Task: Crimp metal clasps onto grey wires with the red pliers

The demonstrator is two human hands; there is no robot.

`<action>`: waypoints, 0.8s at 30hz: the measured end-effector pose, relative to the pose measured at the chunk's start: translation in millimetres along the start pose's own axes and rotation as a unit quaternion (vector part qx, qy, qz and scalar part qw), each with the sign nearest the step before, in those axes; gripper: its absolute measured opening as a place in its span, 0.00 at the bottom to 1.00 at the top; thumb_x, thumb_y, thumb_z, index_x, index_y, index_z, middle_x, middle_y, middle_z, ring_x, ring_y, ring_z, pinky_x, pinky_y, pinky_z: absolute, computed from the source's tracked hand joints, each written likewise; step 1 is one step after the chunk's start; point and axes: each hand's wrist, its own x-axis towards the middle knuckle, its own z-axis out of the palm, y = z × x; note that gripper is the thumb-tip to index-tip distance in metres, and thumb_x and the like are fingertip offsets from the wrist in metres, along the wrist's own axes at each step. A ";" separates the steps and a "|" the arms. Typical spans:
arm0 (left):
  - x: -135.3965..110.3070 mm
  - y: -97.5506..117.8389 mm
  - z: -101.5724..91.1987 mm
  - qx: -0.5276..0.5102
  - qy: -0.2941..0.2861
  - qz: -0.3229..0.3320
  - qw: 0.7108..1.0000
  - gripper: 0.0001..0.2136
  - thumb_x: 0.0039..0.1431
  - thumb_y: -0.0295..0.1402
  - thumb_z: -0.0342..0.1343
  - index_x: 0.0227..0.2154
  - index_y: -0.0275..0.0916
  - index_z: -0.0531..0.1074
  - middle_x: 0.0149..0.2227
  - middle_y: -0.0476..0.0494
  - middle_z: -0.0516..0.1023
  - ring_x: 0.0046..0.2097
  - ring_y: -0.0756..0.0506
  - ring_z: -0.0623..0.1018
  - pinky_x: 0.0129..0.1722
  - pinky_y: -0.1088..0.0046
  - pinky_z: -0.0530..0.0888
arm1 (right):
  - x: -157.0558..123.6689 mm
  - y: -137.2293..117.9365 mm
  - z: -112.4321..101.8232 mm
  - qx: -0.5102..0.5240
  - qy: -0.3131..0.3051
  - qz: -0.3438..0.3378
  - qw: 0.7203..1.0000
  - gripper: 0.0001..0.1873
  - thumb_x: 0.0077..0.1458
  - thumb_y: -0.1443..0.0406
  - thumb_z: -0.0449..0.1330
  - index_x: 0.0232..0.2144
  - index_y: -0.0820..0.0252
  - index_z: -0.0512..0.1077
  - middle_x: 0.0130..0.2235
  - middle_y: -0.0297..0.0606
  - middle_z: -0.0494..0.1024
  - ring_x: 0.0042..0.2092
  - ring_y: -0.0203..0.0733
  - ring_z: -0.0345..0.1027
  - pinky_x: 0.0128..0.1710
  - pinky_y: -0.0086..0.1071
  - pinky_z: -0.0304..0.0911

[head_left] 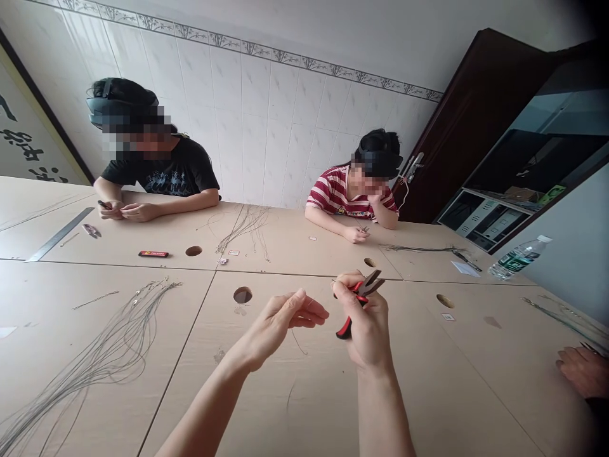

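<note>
My right hand (pixel 365 324) is raised over the light wooden table (pixel 428 381) and is closed round small pliers (pixel 358 298) with red and black handles, jaws pointing up and right. My left hand (pixel 285 320) is just to its left, fingers pinched on a thin wire (pixel 299 341) that hangs down in a short curve. The two hands are a few centimetres apart.
A bundle of long thin wires (pixel 109 355) lies at the left. Round cable holes (pixel 242 294) dot the table. Two people sit across it, with more wires (pixel 245 225), a metal ruler (pixel 59 235) and a water bottle (pixel 518 257). Another person's hand (pixel 583 371) rests at the right edge.
</note>
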 end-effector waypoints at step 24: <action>-5.2 12.1 -10.5 0.097 -0.031 -0.038 0.994 0.26 0.67 0.49 0.43 0.35 0.32 0.78 0.37 0.34 0.81 0.39 0.42 0.79 0.42 0.66 0.74 | 2.6 8.1 1.1 0.060 0.061 0.017 0.996 0.11 0.56 0.62 0.62 0.25 0.57 0.68 0.32 0.33 0.64 0.36 0.39 0.57 0.40 0.35 0.54</action>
